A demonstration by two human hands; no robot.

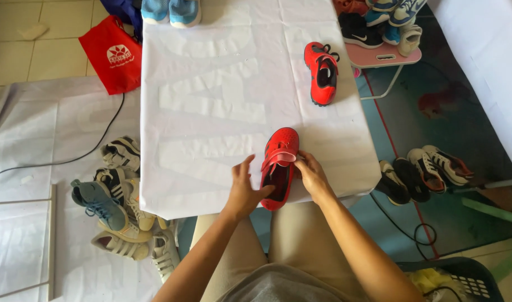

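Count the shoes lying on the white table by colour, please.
Red shoes: 2, one between the left hand and right hand, one farther up the table
Light blue shoes: 2, at the far edge
Total on the table: 4

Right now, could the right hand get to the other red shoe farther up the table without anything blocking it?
Probably yes. The right hand rests on the near red shoe, and only bare white table cover lies between it and the far red shoe. It would need a long forward stretch, though.
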